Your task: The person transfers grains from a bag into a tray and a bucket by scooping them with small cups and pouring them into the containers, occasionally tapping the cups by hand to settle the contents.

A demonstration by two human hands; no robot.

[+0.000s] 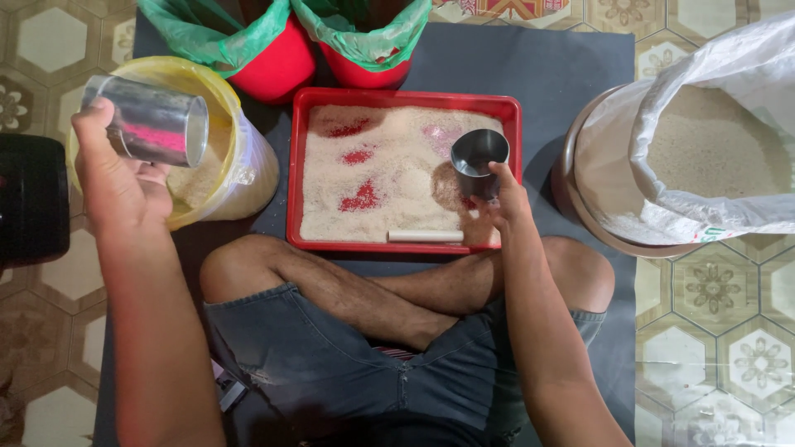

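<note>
nearest the camera the person sits cross-legged in dark denim shorts on a grey mat spread over a patterned tile floor; two hands and two metal cups are in view, one cup to each hand; the left hand is raised at the left, its fingers curled tight around a metal cup tipped on its side, mouth facing right, just above the yellow bucket; the right hand reaches over the near right corner of the single red tray, fingertips pinching the rim of a second, smaller metal cup that stands mouth-up in the tray; the tray holds a layer of pale grain with several bare red patches; a short white stick lies along its near edge; the yellow bucket holds some of the same grain, though its depth is hard to judge; at the right one large white sack of grain sits in a round basin, cut off by the frame; farthest away two red buckets lined with green bags are cropped at the top; a dark object at the left edge is probably a bag.
</note>
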